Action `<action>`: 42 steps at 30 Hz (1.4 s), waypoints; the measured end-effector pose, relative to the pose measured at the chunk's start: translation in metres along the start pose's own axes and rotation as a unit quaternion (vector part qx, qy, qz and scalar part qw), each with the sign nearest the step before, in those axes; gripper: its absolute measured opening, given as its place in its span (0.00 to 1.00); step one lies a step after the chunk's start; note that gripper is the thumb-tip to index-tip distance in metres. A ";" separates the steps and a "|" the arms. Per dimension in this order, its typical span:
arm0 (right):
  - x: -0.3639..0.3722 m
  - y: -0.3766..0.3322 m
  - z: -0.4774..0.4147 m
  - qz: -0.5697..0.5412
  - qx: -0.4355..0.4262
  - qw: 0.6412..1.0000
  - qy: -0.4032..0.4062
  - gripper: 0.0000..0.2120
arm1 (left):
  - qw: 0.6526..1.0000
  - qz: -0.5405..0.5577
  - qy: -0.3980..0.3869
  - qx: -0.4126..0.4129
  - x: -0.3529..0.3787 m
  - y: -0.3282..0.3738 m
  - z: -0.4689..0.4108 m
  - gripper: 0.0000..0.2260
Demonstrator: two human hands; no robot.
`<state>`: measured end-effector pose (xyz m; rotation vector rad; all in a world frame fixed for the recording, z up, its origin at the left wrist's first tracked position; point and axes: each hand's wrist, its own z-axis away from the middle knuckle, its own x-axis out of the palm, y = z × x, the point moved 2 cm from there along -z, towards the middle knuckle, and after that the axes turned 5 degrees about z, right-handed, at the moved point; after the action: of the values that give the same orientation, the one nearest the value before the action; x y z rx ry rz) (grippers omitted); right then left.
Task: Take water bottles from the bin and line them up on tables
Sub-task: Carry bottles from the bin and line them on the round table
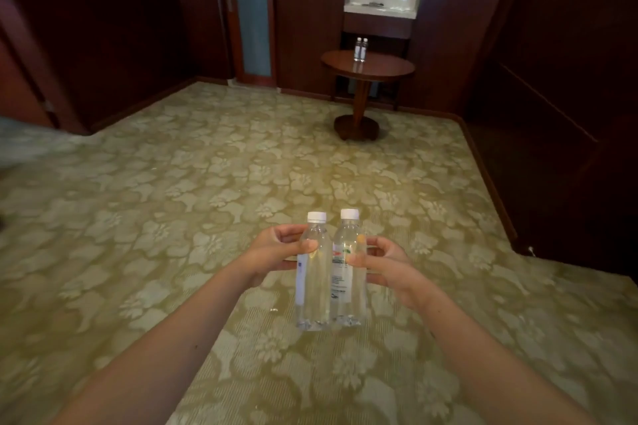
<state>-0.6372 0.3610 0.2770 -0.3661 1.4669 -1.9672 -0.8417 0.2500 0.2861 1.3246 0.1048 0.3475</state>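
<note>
While each hand clamps one upright water bottle, the left grip (276, 248) on the left bottle (314, 272) and the right grip (383, 262) on the right bottle (348, 269), the round bench (390, 70) stands well ahead, slightly right, already carrying two bottles (361, 49).

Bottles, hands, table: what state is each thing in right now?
Left bottle: capped, upright, held in the left hand.
Right bottle: capped, upright, held in the right hand, beside the other bottle.
Two bottles on the table: upright, side by side.
Round table: standing by the far wall.
</note>
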 end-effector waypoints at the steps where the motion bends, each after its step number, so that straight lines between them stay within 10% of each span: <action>1: -0.011 -0.007 -0.015 0.002 -0.007 1.000 -0.006 0.26 | 1.000 0.001 0.005 0.004 0.003 0.005 -0.017 0.28; 42: -0.224 -0.238 -0.713 -0.019 -0.041 0.996 0.082 0.25 | 0.997 -0.035 -0.057 0.033 -0.074 0.233 -0.780 0.22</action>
<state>-0.9558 1.0772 0.2931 -0.2744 1.6598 -2.0116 -1.1674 0.9996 0.3083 1.3995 0.0665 0.2097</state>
